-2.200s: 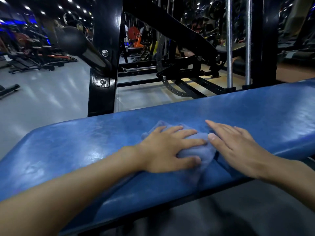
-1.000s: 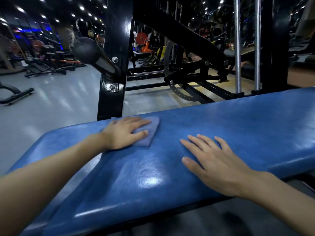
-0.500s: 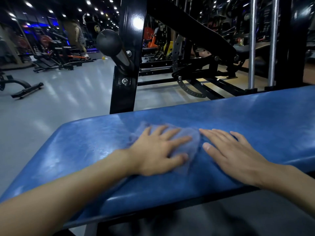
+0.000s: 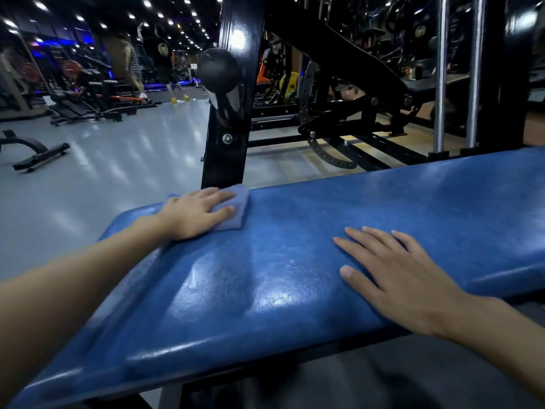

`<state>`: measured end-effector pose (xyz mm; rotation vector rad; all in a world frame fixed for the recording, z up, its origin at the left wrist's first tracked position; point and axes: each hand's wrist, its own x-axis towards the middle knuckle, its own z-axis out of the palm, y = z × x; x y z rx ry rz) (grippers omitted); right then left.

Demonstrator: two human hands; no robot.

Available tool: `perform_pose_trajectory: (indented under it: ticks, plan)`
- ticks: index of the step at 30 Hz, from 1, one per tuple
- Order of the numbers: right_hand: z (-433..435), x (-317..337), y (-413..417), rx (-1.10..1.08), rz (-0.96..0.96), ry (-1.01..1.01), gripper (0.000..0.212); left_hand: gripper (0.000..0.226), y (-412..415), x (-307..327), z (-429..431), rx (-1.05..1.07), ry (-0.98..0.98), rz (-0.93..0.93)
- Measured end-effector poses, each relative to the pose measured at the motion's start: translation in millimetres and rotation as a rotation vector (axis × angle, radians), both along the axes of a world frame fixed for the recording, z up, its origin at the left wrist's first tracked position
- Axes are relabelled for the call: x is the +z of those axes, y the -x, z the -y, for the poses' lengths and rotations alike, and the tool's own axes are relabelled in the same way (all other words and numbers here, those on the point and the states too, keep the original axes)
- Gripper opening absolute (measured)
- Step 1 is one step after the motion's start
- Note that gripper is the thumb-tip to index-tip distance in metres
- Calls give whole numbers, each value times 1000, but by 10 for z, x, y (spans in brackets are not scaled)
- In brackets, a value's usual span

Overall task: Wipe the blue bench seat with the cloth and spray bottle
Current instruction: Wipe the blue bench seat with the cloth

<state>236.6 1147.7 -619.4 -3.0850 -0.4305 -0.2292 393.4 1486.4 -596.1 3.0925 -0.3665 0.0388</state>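
Observation:
The blue bench seat (image 4: 295, 278) runs across the view, shiny with reflections near its middle. My left hand (image 4: 194, 215) lies flat on a folded blue-grey cloth (image 4: 233, 209) at the seat's far left edge, pressing it onto the padding. My right hand (image 4: 401, 276) rests palm down on the bare seat near the front edge, fingers spread, holding nothing. No spray bottle is in view.
A black machine upright (image 4: 227, 113) with a round black knob (image 4: 218, 69) stands just behind the cloth. More black frame and chrome rods (image 4: 442, 75) rise behind the seat. Grey gym floor (image 4: 103, 172) stretches left, with other benches and people far off.
My left hand has slid the cloth from the seat's middle, beside my right hand, out to the far left edge. My right hand has stayed flat on the seat.

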Motion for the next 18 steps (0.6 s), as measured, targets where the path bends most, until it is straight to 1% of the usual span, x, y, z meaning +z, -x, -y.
perform_pose_trajectory:
  ticks: [2,5,7,9,11,13,15,16,18]
  plan:
    - [-14,7,-4,-4,2,-4,81,59,-70,-13,-105,77,-19,-2]
    - [-18,5,-10,-16,-20,-7,79,71,-25,-34,14,82,-55,-1]
    - [-12,-5,-22,-17,-16,-2,78,72,93,-50,147,39,-62,-1]
    - [-9,-7,-23,-11,-11,-28,78,77,308,-47,338,-50,-75,14]
    - [-4,-14,-20,-8,0,-65,77,80,618,-45,615,-196,-112,46]
    - [6,-17,-44,-13,8,-142,79,75,976,-60,877,-379,-108,56]
    - [12,2,-70,-36,2,-293,82,68,1275,-64,1016,-536,-78,58]
    - [10,14,-65,-53,0,-350,83,67,1363,-68,1025,-590,-64,69]
    - [-22,47,-30,-72,20,-361,83,66,1372,-41,985,-626,-46,65]
